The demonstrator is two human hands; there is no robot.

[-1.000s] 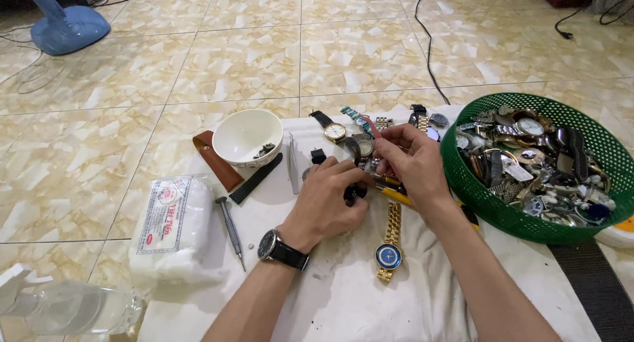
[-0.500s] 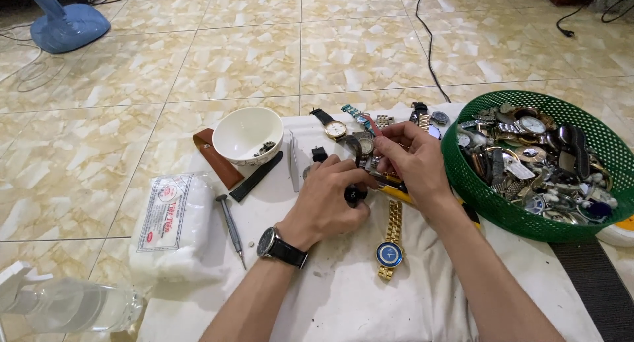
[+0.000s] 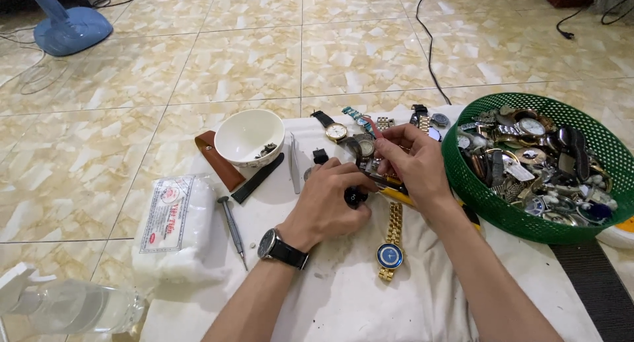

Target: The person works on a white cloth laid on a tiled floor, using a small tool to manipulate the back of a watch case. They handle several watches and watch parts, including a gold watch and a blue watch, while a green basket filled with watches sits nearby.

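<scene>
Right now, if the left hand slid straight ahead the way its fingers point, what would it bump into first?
Probably the watch piece that both hands are working on: the left hand points up and right toward it, with the right hand just beyond. Depth is hard to judge here.

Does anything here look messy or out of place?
Mostly the green basket: watches are heaped in it in a tangle. A loose black strap lies beside the white bowl. Both hands, left and right, work over a watch on the white cloth.
</scene>
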